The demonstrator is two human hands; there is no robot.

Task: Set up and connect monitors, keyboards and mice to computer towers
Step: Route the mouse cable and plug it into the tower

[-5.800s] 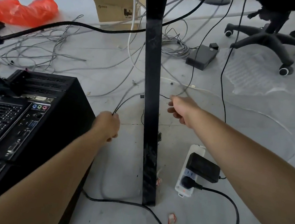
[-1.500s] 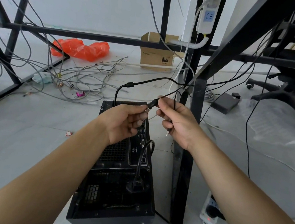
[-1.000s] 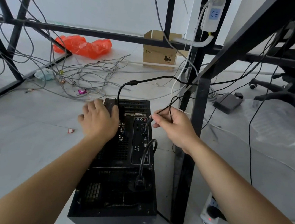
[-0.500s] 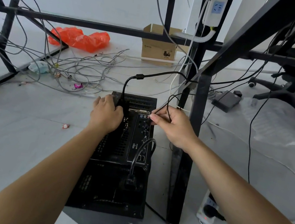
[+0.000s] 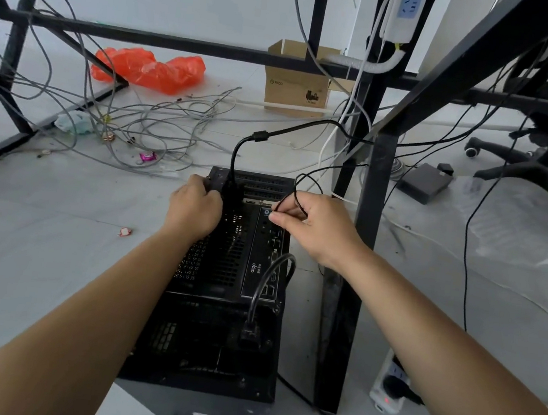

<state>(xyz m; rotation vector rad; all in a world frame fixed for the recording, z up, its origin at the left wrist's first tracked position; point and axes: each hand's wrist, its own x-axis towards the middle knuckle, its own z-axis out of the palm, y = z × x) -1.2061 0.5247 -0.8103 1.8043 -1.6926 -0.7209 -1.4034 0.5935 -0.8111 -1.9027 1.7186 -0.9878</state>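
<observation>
Two in already (power cord (image 5: 256,295), thick cable (image 5: 235,157)), left hand (image 5: 192,213) grips the tower (image 5: 212,334) by its far edge, right hand (image 5: 321,230) pinches a thin cable (image 5: 296,194) at the ports (image 5: 273,241), probably not seated yet.

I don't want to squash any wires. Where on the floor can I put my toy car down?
Bare floor lies left of the computer tower, up to the black frame bar; only a small wrapper sits there. More lies right of the desk leg. Crowded: the grey cable tangle behind the tower, and the narrow gap between tower and leg.
</observation>
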